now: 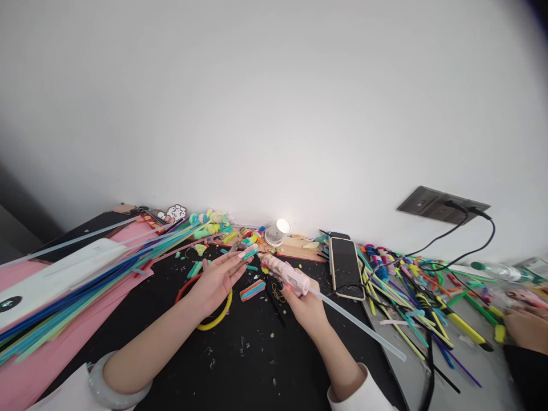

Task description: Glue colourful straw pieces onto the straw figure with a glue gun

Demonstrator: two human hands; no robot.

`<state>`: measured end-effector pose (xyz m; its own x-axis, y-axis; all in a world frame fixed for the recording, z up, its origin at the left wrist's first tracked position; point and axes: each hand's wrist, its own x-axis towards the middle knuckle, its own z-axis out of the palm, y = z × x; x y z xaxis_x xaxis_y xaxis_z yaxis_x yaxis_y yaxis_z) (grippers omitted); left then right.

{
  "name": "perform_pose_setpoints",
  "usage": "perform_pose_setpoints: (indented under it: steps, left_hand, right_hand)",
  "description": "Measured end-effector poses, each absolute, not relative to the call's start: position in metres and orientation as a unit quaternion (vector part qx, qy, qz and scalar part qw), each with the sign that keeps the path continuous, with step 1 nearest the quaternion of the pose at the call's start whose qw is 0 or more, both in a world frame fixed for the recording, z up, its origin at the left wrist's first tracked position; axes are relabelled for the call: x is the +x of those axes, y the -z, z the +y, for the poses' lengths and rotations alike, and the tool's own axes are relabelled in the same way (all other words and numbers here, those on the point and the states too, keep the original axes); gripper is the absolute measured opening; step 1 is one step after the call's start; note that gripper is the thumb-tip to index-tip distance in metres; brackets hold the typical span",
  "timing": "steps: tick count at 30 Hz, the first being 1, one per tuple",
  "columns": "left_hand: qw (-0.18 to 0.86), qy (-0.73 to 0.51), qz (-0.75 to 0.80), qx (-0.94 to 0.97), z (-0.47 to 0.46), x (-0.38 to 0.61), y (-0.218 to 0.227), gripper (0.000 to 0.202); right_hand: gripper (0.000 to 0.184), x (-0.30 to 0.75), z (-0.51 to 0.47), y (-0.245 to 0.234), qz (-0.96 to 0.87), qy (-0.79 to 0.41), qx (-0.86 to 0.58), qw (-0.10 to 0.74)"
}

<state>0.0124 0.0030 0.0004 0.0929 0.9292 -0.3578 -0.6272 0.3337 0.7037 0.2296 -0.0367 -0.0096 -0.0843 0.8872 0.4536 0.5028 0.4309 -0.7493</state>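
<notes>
Between the thumb and fingers of my left hand [218,281] is a small piece of pink and teal pipe cleaner [249,252]. My right hand [306,305] is wrapped round a pink hot glue gun [286,274], its nozzle pointing left, a little apart from that piece. A long translucent glue stick [359,324] sticks out of the gun's back end. Just below the nozzle, on the black mat [252,365], lies a bundle of orange and blue pipe cleaner pieces [253,290]. A yellow and red ring [216,324] lies partly hidden under my left hand and forearm.
A lit white cup-shaped lamp [278,232] stands by the wall. Long pipe cleaners [107,285] lie at left beside a white device [55,279]. To the right are a phone [346,268], yellow-handled pliers [464,326], cords [449,257] and another person's hand [526,326].
</notes>
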Motion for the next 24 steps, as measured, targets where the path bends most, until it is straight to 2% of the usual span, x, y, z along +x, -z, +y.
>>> perform_pose_setpoints:
  steps: [6, 24]
  left_hand:
    - [0.733, -0.516, 0.407, 0.177, 0.002, 0.011, -0.001, 0.009]
    - [0.745, -0.512, 0.391, 0.17, -0.001, 0.015, 0.0, 0.019]
  right_hand:
    - [0.017, 0.23, -0.037, 0.009, -0.705, -0.225, -0.493, 0.458]
    - [0.01, 0.224, -0.042, -0.001, -0.747, -0.207, -0.479, 0.412]
